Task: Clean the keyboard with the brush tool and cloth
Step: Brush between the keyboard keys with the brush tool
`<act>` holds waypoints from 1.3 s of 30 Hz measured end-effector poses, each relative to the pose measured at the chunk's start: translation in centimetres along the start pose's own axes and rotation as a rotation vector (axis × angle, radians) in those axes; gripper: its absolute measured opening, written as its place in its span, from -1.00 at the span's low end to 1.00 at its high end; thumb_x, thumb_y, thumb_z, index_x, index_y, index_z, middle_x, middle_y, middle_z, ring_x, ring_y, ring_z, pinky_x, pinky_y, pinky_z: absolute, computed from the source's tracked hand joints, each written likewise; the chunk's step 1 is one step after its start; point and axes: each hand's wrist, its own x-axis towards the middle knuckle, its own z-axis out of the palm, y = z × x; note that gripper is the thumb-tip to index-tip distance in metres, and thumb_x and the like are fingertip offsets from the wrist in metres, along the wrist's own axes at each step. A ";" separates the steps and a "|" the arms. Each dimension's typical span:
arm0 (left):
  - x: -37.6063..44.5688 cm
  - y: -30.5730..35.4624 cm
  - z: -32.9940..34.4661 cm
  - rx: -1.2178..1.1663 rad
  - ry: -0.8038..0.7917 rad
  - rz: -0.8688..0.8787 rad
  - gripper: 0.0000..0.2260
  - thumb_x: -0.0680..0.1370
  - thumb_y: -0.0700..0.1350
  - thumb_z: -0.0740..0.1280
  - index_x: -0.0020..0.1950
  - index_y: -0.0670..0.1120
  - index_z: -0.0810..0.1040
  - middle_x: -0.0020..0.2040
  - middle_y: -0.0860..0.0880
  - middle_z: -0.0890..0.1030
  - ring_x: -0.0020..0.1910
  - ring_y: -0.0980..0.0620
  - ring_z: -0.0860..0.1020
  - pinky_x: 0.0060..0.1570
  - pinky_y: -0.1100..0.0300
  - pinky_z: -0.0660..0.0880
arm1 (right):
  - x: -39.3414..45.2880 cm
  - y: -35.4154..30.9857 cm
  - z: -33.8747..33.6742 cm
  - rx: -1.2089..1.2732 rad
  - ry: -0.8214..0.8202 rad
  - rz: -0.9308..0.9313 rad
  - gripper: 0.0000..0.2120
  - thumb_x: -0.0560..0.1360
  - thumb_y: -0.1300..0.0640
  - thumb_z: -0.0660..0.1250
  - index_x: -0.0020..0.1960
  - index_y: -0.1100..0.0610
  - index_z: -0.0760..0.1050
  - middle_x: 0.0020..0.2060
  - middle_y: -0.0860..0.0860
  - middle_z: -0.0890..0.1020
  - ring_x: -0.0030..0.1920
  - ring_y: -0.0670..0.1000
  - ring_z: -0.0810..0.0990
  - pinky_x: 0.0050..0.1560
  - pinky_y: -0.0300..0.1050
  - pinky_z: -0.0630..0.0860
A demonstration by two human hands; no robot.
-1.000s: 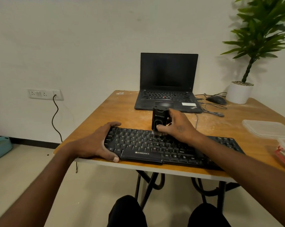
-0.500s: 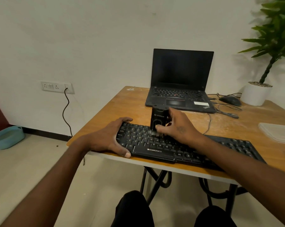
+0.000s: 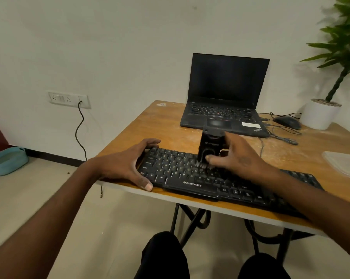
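black zebronics keyboard [image 3: 192,179] lies along near edge of wooden table [image 3: 154,125]. left hand [image 3: 127,166] curls round keyboard's left end, thumb on front edge, fingers over back edge. right hand [image 3: 238,158] pinches upright black brush tool [image 3: 210,147] standing on middle key rows, bristles blurred against keys. open black laptop [image 3: 224,97] at 12 o'clock from keyboard, mouse [image 3: 287,122] and white plant pot [image 3: 319,115] at 2 o'clock. clear plastic lid [image 3: 345,164] at 3 o'clock.
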 end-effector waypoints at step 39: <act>0.3 -0.7 0.5 0.005 0.076 0.005 0.10 0.29 0.05 0.70 0.63 0.25 0.06 0.55 0.15 0.28 0.47 0.19 0.36 0.33 0.34 0.43 | 5.1 -0.6 3.6 -0.052 0.057 -0.020 -0.57 0.44 0.13 0.52 0.21 -0.08 0.43 0.00 -0.24 0.56 -0.01 -0.28 0.53 -0.15 -0.46 0.41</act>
